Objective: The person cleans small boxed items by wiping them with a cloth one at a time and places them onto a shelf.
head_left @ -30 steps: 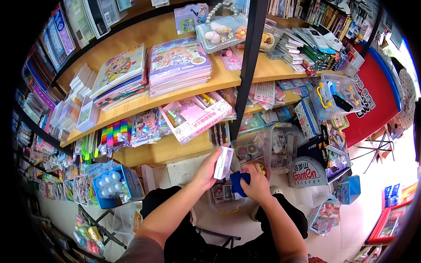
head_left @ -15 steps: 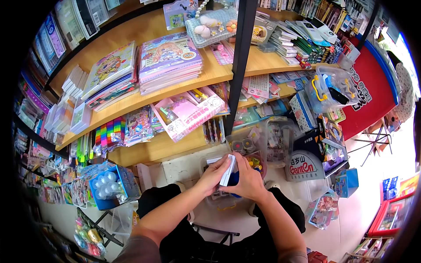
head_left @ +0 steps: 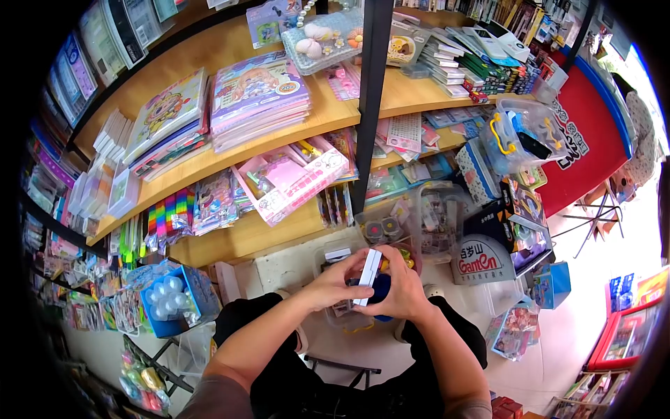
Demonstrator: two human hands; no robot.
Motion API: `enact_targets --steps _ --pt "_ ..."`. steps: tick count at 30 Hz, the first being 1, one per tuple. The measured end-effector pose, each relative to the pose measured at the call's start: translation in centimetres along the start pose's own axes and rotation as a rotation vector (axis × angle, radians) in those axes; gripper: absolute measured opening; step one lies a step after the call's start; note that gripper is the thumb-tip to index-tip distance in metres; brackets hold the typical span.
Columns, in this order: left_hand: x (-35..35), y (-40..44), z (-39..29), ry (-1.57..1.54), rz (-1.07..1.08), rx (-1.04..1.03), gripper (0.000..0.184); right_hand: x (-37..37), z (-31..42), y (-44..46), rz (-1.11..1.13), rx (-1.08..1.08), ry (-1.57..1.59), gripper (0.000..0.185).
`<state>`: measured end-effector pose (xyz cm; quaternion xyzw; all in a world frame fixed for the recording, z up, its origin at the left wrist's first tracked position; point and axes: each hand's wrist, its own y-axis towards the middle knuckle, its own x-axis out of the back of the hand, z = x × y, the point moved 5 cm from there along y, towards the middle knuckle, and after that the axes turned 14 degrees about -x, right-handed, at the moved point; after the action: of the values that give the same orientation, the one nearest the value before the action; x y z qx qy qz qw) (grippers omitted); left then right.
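A slim white box point(head_left: 370, 271) is held upright between my two hands. My left hand point(head_left: 336, 285) grips its left side with bent fingers. On the other side my right hand point(head_left: 400, 288) curls round it, with a dark blue item point(head_left: 382, 286) partly showing beneath the palm; whether this hand also holds the blue item is unclear. Under both hands is a clear plastic bin point(head_left: 357, 325) with a yellow handle, holding small boxes. Another white box point(head_left: 338, 255) lies at its back left. Colourful small items point(head_left: 406, 260) sit behind my right hand.
A wooden shelf point(head_left: 331, 115) with stacked books point(head_left: 259, 98) spans the front, and a black post point(head_left: 371, 105) rises through it. A pink box point(head_left: 293, 178) sits below. Clear bins and a Ganten carton point(head_left: 481, 260) stand right; a blue box point(head_left: 178, 300) stands left.
My hands have come together round the white box, which has turned to show its narrow side. The blue item, earlier plainly in my right hand, is now mostly covered. The view has shifted slightly.
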<state>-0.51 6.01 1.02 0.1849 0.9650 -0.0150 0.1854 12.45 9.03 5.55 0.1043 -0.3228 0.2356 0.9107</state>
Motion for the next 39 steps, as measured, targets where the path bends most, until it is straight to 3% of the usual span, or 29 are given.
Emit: enact_targets --steps 7,13,16,22,31,34,39 --pt "0.1 0.0 0.5 -0.052 0.005 0.022 0.090 0.1 0.0 -0.2 -0.015 -0.009 -0.003 0.100" --pt "-0.6 -0.7 0.0 0.180 0.113 -0.121 0.091 -0.1 -1.1 -0.1 -0.049 -0.081 0.066 0.096" --pt "-0.9 -0.7 -0.7 0.120 0.058 -0.108 0.088 -0.7 -1.5 -0.3 -0.154 -0.141 0.064 0.096" --pt "0.5 -1.0 0.5 0.455 -0.103 -0.348 0.066 -1.6 -0.8 -0.1 -0.197 -0.091 -0.001 0.093" --pt "-0.1 -1.2 -1.9 0.777 -0.241 -0.372 0.054 -2.4 -0.5 -0.4 -0.290 -0.162 0.029 0.089" --pt "0.7 -1.1 -2.2 0.881 -0.279 -0.544 0.050 -2.7 0.2 -0.7 -0.325 -0.052 -0.013 0.086" --pt "0.3 -1.6 -3.4 0.889 -0.288 -0.614 0.048 -3.2 0.0 -0.9 -0.292 -0.044 -0.010 0.083"
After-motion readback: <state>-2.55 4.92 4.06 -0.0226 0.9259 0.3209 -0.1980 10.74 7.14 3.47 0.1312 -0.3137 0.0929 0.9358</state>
